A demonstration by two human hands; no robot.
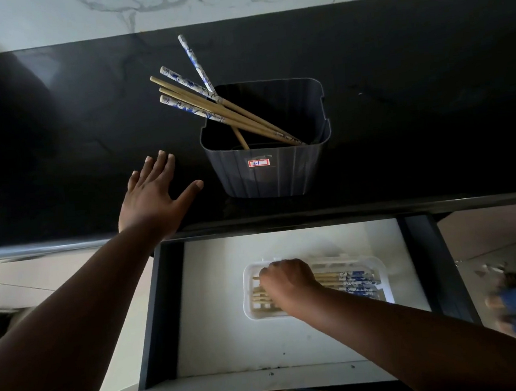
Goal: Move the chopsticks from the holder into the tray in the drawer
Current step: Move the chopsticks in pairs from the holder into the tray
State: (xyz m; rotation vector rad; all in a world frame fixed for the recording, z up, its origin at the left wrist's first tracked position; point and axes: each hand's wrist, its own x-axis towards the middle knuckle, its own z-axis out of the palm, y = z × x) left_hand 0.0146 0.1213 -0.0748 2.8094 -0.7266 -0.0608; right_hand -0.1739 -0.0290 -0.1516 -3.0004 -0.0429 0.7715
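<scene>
Chopsticks (210,105) leaning in holder (266,169)

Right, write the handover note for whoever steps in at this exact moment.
Left hand: open, fingers spread flat over the black countertop, beside the holder, touching no chopstick.
Right hand: fingers curled down among the chopsticks in the tray; grip hidden.
White tray sits in the open drawer.
Done: several chopsticks lie flat in the tray.
Left: about six chopsticks in the holder, leaning out at its back left corner.
</scene>
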